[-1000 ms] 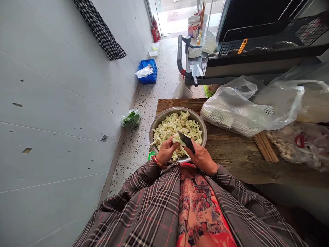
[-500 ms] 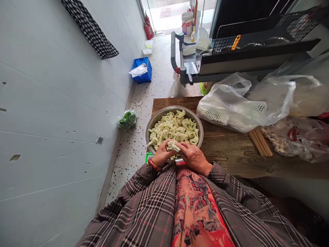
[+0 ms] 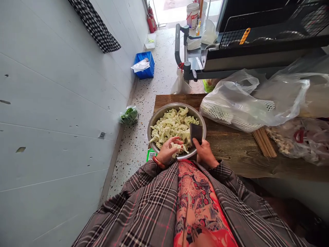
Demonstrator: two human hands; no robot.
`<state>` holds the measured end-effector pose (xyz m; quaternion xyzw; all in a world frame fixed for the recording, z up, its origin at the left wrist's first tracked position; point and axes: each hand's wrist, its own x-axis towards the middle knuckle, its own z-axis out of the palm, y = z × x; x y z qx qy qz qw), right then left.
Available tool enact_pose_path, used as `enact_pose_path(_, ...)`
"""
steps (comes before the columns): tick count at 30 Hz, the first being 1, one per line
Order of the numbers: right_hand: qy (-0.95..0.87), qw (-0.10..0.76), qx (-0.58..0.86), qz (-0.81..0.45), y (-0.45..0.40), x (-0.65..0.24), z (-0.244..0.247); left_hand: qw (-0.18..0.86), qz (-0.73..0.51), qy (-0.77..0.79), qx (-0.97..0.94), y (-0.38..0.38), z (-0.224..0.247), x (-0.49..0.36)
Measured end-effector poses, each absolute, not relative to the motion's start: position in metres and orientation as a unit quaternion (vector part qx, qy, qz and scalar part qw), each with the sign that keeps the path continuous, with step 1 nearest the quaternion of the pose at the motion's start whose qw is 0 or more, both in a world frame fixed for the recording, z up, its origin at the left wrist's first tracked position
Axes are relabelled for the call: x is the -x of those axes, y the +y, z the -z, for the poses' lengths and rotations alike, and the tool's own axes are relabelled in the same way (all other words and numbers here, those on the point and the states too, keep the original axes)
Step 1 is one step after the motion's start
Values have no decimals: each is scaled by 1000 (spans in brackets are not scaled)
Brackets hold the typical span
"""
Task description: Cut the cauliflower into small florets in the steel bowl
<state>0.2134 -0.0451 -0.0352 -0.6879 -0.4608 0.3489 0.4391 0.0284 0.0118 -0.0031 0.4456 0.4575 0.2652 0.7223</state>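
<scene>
A round metal basin (image 3: 151, 124) full of cauliflower florets (image 3: 171, 124) sits at the near left end of the wooden table. Over its near rim, my left hand (image 3: 167, 150) curls loosely around a cauliflower floret (image 3: 177, 146), palm turned upward. My right hand (image 3: 205, 152) grips a knife with a broad dark blade (image 3: 196, 132), raised over the right side of the basin. Its handle is hidden in my fist, and the thumb lies along the blade's lower end.
Plastic bags (image 3: 241, 103) and a bundle of wooden sticks (image 3: 264, 142) lie on the table (image 3: 228, 147) to the right. A grey cart (image 3: 189, 67) stands beyond it. On the floor at left are bagged greens (image 3: 129, 116) and a blue crate (image 3: 145, 65).
My hands have moved apart. The right hand has shifted right and the broad blade now shows in it; the left has opened somewhat around the floret. The view has shifted slightly.
</scene>
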Motion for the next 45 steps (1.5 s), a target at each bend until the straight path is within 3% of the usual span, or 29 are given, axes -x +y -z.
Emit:
enact_pose_path(5, -427, 435, 678, -411, -47, -234, 41, 554, -283, 523, -582, 29, 15, -23)
enact_pose_path(12, -339, 474, 636, -506, -46, -224, 44, 440, -234, 466, -731, 74, 32, -47)
enact_pose_path(19, -253, 508, 646, -510, -50, -223, 49, 293, -65, 422, -855, 129, 47, -91)
enact_pose_path(24, -272, 512, 649, -492, -51, -222, 50, 338, 13, 405, -849, 147, 65, -113)
enact_pose_path(31, -286, 518, 653, -472, -50, -224, 49, 334, 12, 408, -850, 149, 72, -116)
enact_pose_path(34, -287, 526, 649, -469, -52, -227, 46, 383, -53, 449, -806, 147, 65, -101)
enact_pose_path(39, -307, 523, 660, -443, -53, -233, 43, 595, -243, 501, -579, 139, 42, -67)
enact_pose_path(45, -384, 509, 640, -429, -48, -232, 26, 694, -295, 527, -392, 105, 10, -51)
